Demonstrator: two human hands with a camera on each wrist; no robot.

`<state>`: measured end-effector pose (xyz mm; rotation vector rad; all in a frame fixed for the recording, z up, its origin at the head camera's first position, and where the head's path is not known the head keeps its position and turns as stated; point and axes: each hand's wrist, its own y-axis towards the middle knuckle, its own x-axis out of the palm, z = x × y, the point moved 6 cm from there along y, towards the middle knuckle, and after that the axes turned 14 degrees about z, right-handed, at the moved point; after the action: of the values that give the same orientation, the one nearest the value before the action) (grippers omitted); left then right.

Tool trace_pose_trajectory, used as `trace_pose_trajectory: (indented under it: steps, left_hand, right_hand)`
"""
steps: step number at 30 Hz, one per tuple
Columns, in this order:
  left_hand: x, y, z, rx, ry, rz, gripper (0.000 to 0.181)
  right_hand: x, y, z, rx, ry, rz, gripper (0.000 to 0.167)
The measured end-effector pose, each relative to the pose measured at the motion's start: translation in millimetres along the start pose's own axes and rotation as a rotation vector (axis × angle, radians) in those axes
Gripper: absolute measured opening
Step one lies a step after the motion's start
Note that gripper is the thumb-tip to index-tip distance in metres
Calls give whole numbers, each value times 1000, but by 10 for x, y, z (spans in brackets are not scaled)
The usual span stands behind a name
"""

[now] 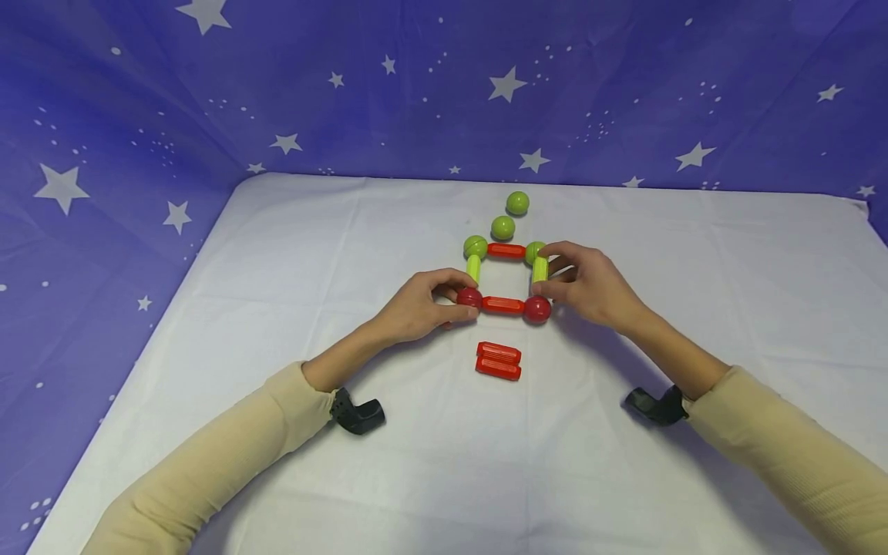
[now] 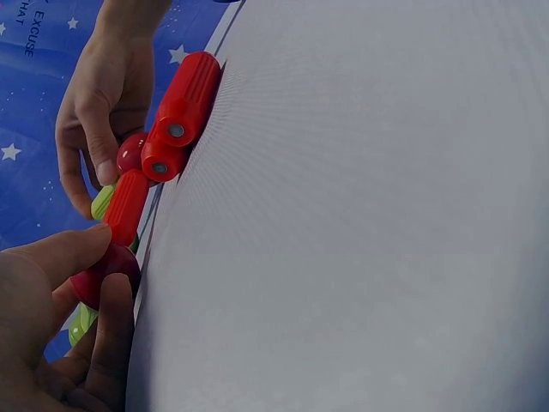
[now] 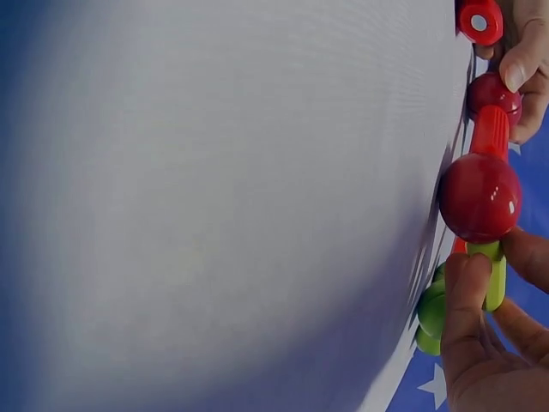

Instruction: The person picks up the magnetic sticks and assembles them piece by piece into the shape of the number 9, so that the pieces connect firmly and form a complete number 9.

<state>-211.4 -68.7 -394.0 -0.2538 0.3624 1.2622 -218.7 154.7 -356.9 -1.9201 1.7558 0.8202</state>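
A square of balls and magnetic rods lies on the white cloth. Its near corners are a left red ball (image 1: 469, 299) and a right red ball (image 1: 537, 309), joined by a red rod (image 1: 503, 306). Green balls (image 1: 475, 247) form the far corners, with another red rod (image 1: 506, 250) between them. Yellow-green rods make the two sides. My left hand (image 1: 425, 305) pinches the left red ball between thumb and fingers. On the opposite side, my right hand (image 1: 590, 287) grips the right yellow-green rod (image 1: 540, 271), its fingertips partly covering the far green ball.
Two loose green balls (image 1: 502, 227) sit behind the square. Closer to me, a pair of red rods (image 1: 498, 361) lies side by side. A purple star-patterned curtain (image 1: 444, 92) hangs along the table's far edge. Black wrist mounts (image 1: 358, 412) stick out from both sleeves.
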Motion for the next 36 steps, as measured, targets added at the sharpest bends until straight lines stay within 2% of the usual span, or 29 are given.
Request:
trace_pose_trajectory:
  steps: [17, 36]
  left_hand:
    - [13, 1, 6, -17, -5, -6, 38]
    - [4, 2, -11, -6, 1, -3, 37]
  right_hand:
    - [25, 0, 25, -1, -36, -17, 49]
    - [54, 8, 47, -3, -54, -41, 43]
